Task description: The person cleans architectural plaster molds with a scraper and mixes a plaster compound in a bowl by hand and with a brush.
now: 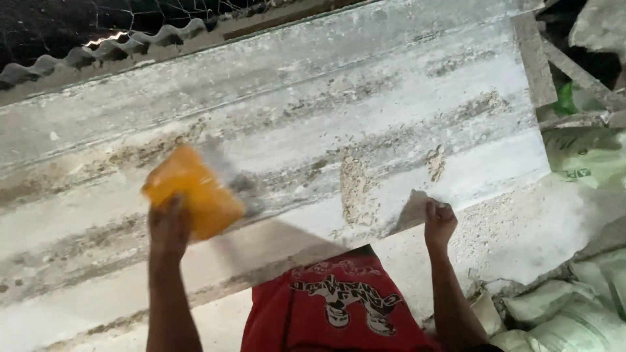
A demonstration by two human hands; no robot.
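Gripping an orange sponge (193, 191), the left hand (169, 228) tilts its long axis up-left.

Harsh frontal light, dark upper-left corner, soft shadows; yellow block perhaps motion-blurred

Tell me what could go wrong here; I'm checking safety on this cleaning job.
The left hand is blurred with the yellow sponge, so it may be moving quickly and could scrape on the rough, crusted panel. The right hand grips only the panel's lower edge; the tilted panel might slip. Bare hands also meet the white residue, which may irritate skin.
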